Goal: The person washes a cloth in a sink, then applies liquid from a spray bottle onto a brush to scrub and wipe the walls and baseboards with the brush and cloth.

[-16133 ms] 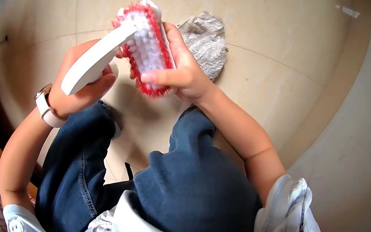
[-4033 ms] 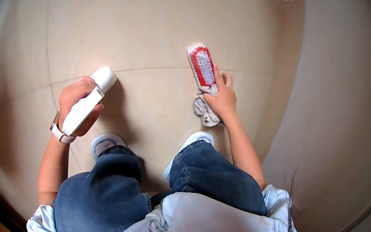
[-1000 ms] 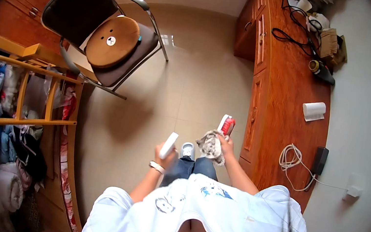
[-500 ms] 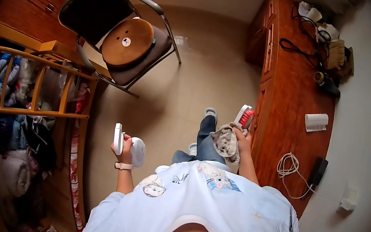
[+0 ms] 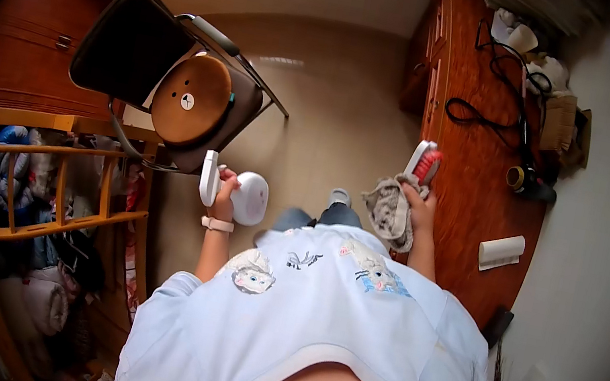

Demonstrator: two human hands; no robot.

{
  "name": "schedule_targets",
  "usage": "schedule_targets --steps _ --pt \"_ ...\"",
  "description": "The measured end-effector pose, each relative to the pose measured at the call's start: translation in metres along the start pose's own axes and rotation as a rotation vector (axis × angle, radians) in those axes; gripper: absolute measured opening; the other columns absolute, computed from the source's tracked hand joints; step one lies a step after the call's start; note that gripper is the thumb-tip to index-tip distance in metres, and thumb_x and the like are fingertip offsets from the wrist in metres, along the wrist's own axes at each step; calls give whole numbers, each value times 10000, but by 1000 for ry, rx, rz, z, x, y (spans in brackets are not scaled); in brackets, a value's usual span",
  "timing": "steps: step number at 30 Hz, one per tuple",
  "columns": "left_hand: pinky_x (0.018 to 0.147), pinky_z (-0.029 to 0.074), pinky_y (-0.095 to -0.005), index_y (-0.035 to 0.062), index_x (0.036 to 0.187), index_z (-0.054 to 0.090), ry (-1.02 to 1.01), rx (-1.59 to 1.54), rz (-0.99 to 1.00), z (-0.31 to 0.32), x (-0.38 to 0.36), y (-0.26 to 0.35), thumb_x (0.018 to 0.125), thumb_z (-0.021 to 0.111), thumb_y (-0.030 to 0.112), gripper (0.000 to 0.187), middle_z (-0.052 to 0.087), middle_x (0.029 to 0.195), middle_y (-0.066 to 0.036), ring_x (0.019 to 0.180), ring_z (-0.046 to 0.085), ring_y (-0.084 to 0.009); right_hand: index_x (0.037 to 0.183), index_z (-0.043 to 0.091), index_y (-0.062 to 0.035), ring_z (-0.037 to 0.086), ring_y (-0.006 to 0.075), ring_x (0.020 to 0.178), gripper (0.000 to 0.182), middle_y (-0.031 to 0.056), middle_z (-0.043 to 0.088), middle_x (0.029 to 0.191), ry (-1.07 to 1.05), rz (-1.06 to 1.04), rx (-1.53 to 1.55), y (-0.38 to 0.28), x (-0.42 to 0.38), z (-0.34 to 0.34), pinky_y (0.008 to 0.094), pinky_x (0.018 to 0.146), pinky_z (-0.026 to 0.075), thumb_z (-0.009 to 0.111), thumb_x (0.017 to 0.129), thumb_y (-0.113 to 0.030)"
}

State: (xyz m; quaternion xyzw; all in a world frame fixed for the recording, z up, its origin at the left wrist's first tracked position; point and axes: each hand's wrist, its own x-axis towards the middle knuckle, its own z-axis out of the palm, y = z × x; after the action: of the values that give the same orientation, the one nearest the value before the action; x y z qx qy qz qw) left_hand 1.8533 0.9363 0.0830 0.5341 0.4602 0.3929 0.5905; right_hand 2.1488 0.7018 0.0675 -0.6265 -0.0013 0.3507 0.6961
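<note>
My left hand (image 5: 226, 194) is closed round a white device (image 5: 250, 199) that has a rounded body on one side and a flat upright part on the other. A pale band sits on that wrist. In my right hand (image 5: 423, 208) are a grey patterned cloth (image 5: 389, 212), hanging down, and a brush (image 5: 425, 163) with a white back and red bristles, which sticks up above the fingers. That hand is beside the edge of the reddish wooden desk (image 5: 477, 188).
A chair (image 5: 140, 39) with a round brown bear cushion (image 5: 192, 100) stands ahead on the left. Wooden shelving (image 5: 53, 228) holding clothes is at the left. On the desk lie black cables (image 5: 488, 121), a white roll (image 5: 500, 253) and a black and yellow item (image 5: 527, 182).
The view has shifted forward along the desk. Both hands are higher in the view, still holding their things, and the brush is now beside the desk edge.
</note>
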Motion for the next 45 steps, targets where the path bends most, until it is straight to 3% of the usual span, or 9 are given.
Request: schedule_targets --steps 5,11,17,19,24,29,34,41,45 --pt "630 401 -252 47 756 522 97 39 -11 23 49 14 713 555 50 55 506 667 -26 628 481 -122 994 554 5 584 154 783 364 68 602 908 66 -41 -78 -7 68 -6 273 713 470 713 688 -114" --pt "599 416 -282 37 785 506 464 -465 -183 11 147 3 715 556 24 87 453 585 -28 545 450 -139 1006 553 9 589 154 784 347 70 602 922 55 7 3 -25 131 21 271 702 477 695 711 -105" --pt "668 429 -303 51 783 489 428 -641 -158 29 257 17 725 534 39 74 468 595 -36 567 465 -153 1054 541 15 591 165 811 345 77 598 933 51 31 101 -54 230 82 278 708 483 663 753 -102" --pt "660 424 -296 49 790 485 438 -580 -120 35 294 26 721 535 29 88 492 639 -40 573 465 -144 1063 532 16 587 163 808 368 74 593 940 148 22 27 -79 261 109 274 716 478 671 748 -114" --pt "630 413 -277 38 769 493 319 -429 -20 56 374 55 718 535 4 74 497 665 -36 578 447 -125 1088 514 -7 577 165 839 385 67 583 961 30 -73 -7 -123 341 138 285 759 465 656 738 -85" --pt "641 415 -286 36 784 507 317 -320 49 94 438 63 724 546 16 74 501 664 -45 584 458 -132 1170 465 -14 545 163 931 468 97 562 1079 -191 -227 119 -182 395 184 295 836 438 614 727 -35" --pt "639 413 -280 23 827 493 462 -424 40 141 472 70 716 536 -4 122 499 692 -51 600 461 -135 1162 464 -12 535 156 954 592 78 555 1079 -583 -138 -189 -230 493 238 277 852 416 631 594 1" --pt "669 402 -284 10 806 490 557 -530 84 131 502 78 727 533 18 90 467 651 -57 614 457 -156 1142 496 -36 543 127 888 618 43 574 993 -1094 2 -521 -254 570 433 266 827 419 710 563 -41" --pt "686 399 -300 19 766 514 739 -611 47 96 529 97 731 523 29 37 460 604 -58 606 462 -177 1119 499 -8 557 171 895 652 93 593 980 -1198 -267 -747 -231 589 557 281 842 413 763 543 -162"
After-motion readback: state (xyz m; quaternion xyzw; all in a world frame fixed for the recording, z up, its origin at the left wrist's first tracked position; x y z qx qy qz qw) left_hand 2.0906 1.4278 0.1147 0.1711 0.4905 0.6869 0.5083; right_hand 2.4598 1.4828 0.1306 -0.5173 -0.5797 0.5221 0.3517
